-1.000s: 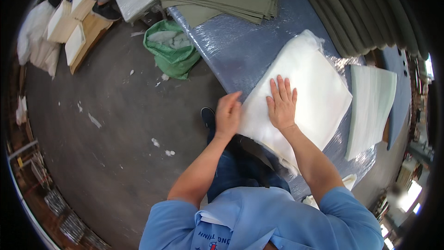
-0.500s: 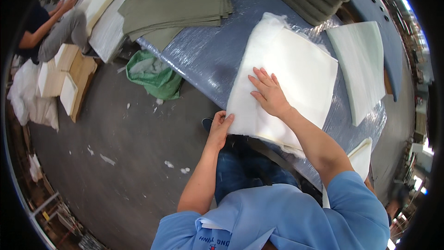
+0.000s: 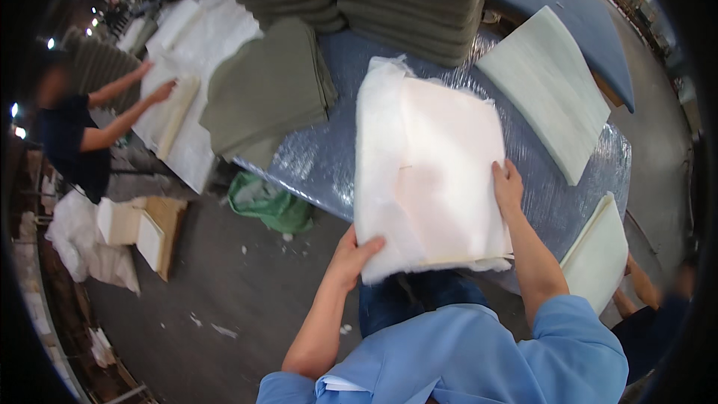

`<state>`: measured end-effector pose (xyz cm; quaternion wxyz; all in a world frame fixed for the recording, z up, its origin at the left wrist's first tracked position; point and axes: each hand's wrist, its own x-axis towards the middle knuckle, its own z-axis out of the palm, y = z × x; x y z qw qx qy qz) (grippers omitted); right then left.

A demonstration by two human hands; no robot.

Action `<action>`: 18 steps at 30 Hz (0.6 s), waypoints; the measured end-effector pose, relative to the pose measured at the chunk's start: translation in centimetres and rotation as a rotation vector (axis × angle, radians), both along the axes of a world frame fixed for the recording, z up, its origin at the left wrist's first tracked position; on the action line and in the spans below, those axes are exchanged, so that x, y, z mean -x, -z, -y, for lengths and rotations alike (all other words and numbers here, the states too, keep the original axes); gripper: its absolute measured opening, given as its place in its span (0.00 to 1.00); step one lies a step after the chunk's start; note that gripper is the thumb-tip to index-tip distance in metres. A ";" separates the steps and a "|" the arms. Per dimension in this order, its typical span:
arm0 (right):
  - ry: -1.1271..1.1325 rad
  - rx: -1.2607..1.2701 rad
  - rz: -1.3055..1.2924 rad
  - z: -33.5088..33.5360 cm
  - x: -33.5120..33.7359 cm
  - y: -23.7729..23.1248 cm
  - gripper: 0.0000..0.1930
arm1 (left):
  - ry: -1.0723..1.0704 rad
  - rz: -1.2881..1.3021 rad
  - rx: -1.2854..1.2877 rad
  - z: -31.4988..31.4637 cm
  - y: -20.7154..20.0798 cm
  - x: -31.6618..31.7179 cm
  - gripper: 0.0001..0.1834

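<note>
Both my hands grip a white cushion pad (image 3: 452, 172), a flat block wrapped in fluffy white batting that folds over its left side. My left hand (image 3: 351, 258) is closed on its near left corner, thumb on top. On the right edge, my right hand (image 3: 508, 188) is also closed, with its thumb along the side and the fingers partly hidden beneath. The pad's near edge, toward my body, shows a thin yellowish layer under the batting. Under and behind the pad lies a table wrapped in shiny blue plastic film (image 3: 299, 161).
Grey-green fabric sheets (image 3: 262, 90) lie beyond on the left; tall stacks of grey-green pieces (image 3: 404, 7) stand at the back. A pale pad (image 3: 550, 93) lies to the right. A green sack (image 3: 269, 202) sits on the floor. One co-worker (image 3: 82, 131) is at left, another (image 3: 658, 322) at lower right.
My right hand has moved from lying flat on top of the pad to gripping its right edge. My left hand keeps its corner. The view has shifted, and the pad appears raised toward me.
</note>
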<state>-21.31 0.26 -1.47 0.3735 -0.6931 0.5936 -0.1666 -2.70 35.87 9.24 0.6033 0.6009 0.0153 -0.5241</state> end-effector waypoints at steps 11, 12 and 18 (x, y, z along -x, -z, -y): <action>-0.362 -0.499 0.381 -4.5 -9.4 -0.7 0.28 | -0.171 0.785 0.188 9.5 -15.0 3.9 0.43; -0.404 -0.520 0.300 -3.1 -8.2 -1.2 0.28 | -0.129 0.804 0.227 11.0 -14.1 4.6 0.46; -0.620 -1.207 0.791 -4.8 -5.1 -16.2 0.44 | -0.012 1.255 -0.133 9.0 -12.4 4.3 0.54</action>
